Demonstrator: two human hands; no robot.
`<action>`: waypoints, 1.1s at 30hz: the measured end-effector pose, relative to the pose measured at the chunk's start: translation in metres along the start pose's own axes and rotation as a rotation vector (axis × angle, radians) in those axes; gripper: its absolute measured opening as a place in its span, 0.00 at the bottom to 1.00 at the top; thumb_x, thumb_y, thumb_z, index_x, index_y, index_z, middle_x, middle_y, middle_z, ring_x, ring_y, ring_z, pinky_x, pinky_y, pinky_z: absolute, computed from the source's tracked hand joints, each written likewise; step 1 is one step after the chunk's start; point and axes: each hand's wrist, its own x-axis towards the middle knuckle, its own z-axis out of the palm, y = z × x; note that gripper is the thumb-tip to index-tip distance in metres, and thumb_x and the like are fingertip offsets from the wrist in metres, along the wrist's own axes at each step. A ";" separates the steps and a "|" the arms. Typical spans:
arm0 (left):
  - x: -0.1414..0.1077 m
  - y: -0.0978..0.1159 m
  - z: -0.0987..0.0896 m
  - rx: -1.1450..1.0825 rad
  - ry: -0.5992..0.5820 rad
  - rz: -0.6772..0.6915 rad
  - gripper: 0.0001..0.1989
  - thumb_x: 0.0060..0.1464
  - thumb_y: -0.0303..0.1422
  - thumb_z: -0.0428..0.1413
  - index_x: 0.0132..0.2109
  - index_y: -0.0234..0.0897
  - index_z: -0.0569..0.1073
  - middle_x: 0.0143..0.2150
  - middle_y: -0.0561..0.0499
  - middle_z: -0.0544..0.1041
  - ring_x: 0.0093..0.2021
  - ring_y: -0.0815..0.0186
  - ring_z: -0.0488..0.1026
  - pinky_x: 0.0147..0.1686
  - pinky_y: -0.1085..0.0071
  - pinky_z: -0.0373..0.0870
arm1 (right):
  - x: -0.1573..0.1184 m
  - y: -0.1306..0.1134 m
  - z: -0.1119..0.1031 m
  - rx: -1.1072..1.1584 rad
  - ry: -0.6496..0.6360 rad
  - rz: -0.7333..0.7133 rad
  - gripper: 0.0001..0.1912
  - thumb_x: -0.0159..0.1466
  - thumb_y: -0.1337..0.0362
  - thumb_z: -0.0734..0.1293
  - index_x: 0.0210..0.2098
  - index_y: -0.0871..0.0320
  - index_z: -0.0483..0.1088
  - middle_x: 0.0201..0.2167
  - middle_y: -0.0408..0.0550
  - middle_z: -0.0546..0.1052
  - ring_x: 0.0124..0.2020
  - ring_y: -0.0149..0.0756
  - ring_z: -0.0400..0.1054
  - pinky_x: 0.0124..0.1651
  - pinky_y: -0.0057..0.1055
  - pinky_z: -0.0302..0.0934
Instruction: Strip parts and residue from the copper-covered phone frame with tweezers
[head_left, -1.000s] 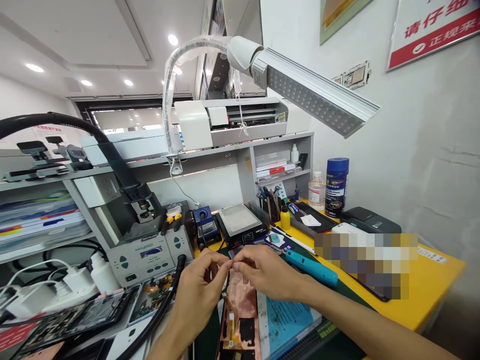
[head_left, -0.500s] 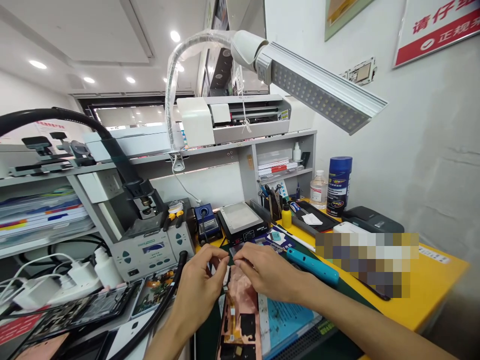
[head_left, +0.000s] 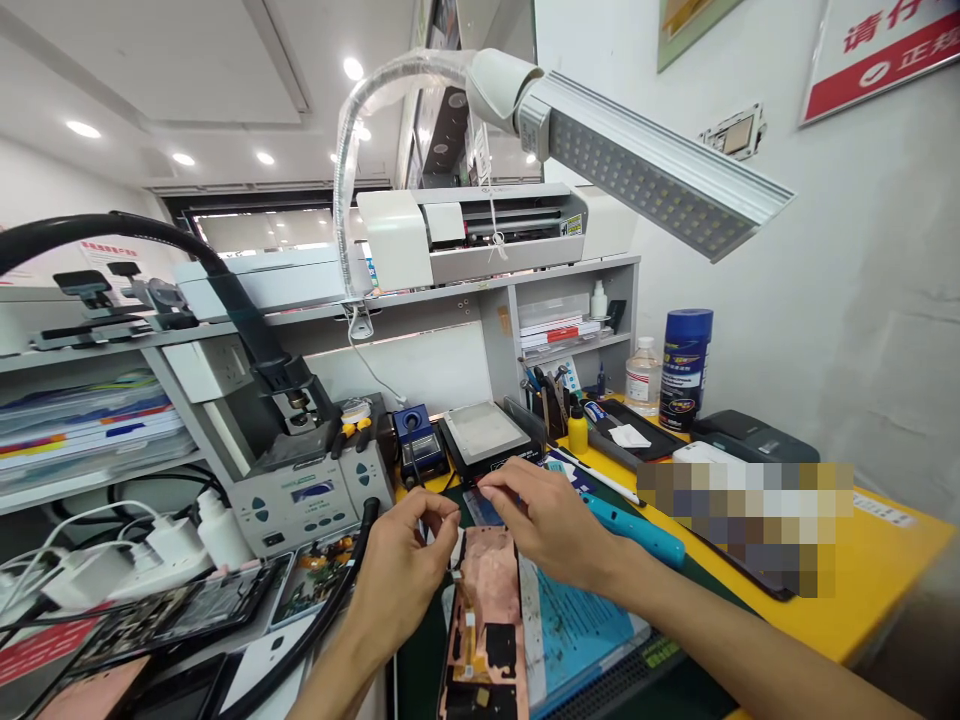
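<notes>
A phone screen assembly with copper-coloured backing (head_left: 491, 570) lies lengthwise in front of me, with black patches and a flex cable (head_left: 470, 640) on its lower part. At its upper left edge is my left hand (head_left: 405, 560), its thumb and forefinger pinched together. My right hand (head_left: 544, 520) hovers over the upper right corner, thumb and fingers also closed in a pinch. Whatever sits between either set of fingertips is too small to make out. Under the phone part lie a blue printed sheet (head_left: 574, 630) and a dark green mat (head_left: 420, 670).
A teal-handled tool (head_left: 637, 530) lies right of my right hand. Behind stand a hot plate (head_left: 487, 437), a blue soldering station (head_left: 420, 450) and a grey rework station (head_left: 307, 500). A black hose (head_left: 341, 600) curves along the left, beside phone parts. A lamp (head_left: 652, 160) hangs overhead.
My right hand has lifted slightly and moved away from my left, widening the gap between the fingertips. More of the copper backing's upper end shows. The camera view has shifted slightly.
</notes>
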 end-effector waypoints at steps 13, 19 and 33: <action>-0.003 0.010 -0.003 -0.031 -0.113 0.192 0.08 0.59 0.29 0.54 0.33 0.41 0.75 0.34 0.54 0.74 0.33 0.67 0.70 0.34 0.71 0.64 | 0.005 -0.005 -0.010 0.169 -0.079 0.026 0.10 0.71 0.64 0.63 0.40 0.57 0.76 0.36 0.48 0.76 0.38 0.35 0.70 0.41 0.31 0.64; -0.009 0.013 -0.005 -0.041 -0.039 0.261 0.07 0.62 0.31 0.55 0.36 0.43 0.76 0.34 0.54 0.74 0.31 0.68 0.70 0.30 0.73 0.64 | 0.007 -0.002 -0.002 0.237 -0.112 0.183 0.12 0.71 0.62 0.63 0.36 0.59 0.77 0.32 0.45 0.77 0.32 0.32 0.72 0.33 0.26 0.64; -0.006 -0.005 0.001 0.333 0.243 0.420 0.05 0.59 0.28 0.55 0.37 0.39 0.75 0.34 0.50 0.76 0.33 0.64 0.71 0.33 0.69 0.61 | -0.006 -0.011 0.003 0.046 -0.172 -0.095 0.12 0.71 0.65 0.60 0.40 0.60 0.74 0.36 0.52 0.73 0.36 0.39 0.67 0.39 0.34 0.61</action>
